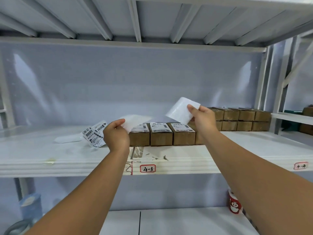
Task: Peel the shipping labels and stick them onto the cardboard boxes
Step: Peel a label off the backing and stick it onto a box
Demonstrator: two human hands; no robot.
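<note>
The right hand [202,119] pinches a white sheet [181,110] by its corner above the labelled boxes [160,133]. The left hand [116,134] pinches a second sheet [135,122] at that row's left end. Which sheet is the label cannot be told. The white sheet is tilted, blank face showing, its long axis seemingly upper-right to lower-left. Recommended: align it lengthwise on a box top and smooth from one edge.

A white sheet [182,110] is pinched by the right hand [203,119] above the labelled boxes [160,135]; a second sheet [133,122] is held by the left hand [116,136] at their left end

White metal shelving unit [186,160] with ribbed upper shelf underside [135,19], pale glossy back wall [118,85], "4-3" tag [147,169] on edge.
</note>
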